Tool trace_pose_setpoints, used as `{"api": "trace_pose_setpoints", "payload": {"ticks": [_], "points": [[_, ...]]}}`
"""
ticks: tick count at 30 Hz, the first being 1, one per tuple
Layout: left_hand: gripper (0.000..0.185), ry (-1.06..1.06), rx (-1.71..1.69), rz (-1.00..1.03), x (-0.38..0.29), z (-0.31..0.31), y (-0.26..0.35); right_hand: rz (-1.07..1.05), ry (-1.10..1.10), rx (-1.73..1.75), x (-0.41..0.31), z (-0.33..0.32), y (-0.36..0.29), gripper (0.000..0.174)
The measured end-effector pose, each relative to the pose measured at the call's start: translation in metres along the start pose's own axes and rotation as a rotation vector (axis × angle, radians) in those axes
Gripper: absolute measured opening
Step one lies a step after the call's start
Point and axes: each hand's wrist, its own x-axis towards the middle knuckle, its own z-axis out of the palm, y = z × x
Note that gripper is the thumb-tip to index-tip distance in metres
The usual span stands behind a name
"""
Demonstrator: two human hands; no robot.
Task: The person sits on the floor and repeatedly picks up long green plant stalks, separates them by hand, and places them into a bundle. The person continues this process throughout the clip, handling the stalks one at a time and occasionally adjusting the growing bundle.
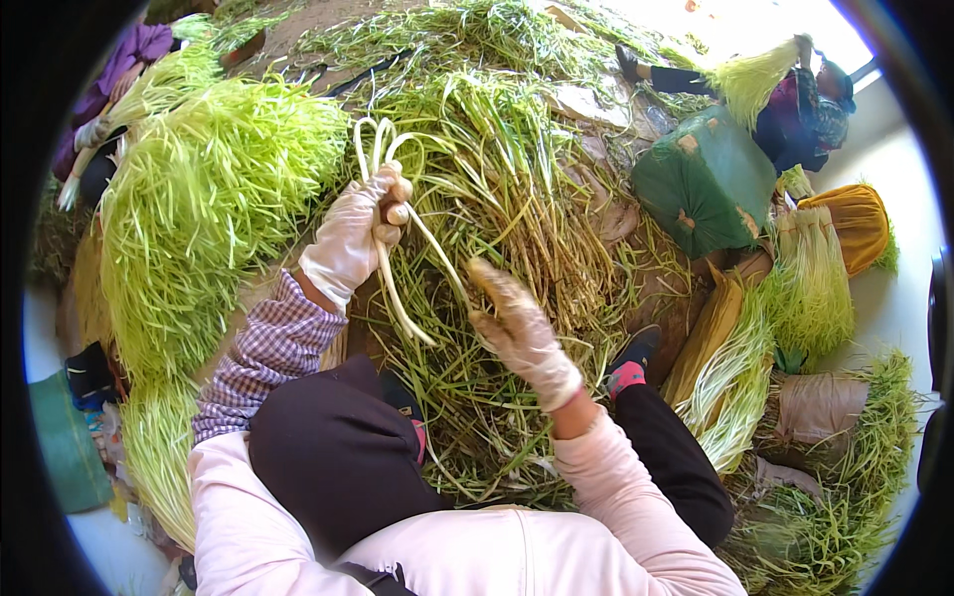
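Observation:
My left hand (358, 231), in a thin translucent glove, is closed around a few long pale vegetable stalks (406, 316). They loop above the fist, and their other ends hang below it. One thin stalk slants down from the fist to my right hand (522, 335), gloved too and slightly blurred. Its fingers stretch forward with the thumb apart, and the stalk's end meets it near the thumb. Whether the fingers pinch that end cannot be made out. Beneath both hands spreads a heap of loose green and yellowed stalks (514, 201).
Large bundles of yellow-green shoots (216, 194) rise at left. At right are a green wrapped bundle (700, 182), a standing sheaf (809, 276) and pale-stemmed greens (723, 387). One person (805, 119) lifts shoots at upper right; another in a purple sleeve (127, 63) is at upper left.

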Motion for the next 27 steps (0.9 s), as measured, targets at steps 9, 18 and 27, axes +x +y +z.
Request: {"api": "trace_pose_setpoints", "payload": {"ticks": [9,18,27], "points": [[0.039,0.100,0.416,-0.069,-0.001,0.002,-0.018,0.580,-0.093,0.560,-0.033,0.023,-0.028,0.019],[0.021,0.265,0.005,0.037,0.005,0.004,-0.011,0.765,-0.016,0.854,-0.022,0.002,-0.019,0.032],[0.027,0.178,0.062,-0.115,0.002,-0.002,-0.022,0.734,0.234,-0.438,0.048,-0.053,0.202,0.037]]}}
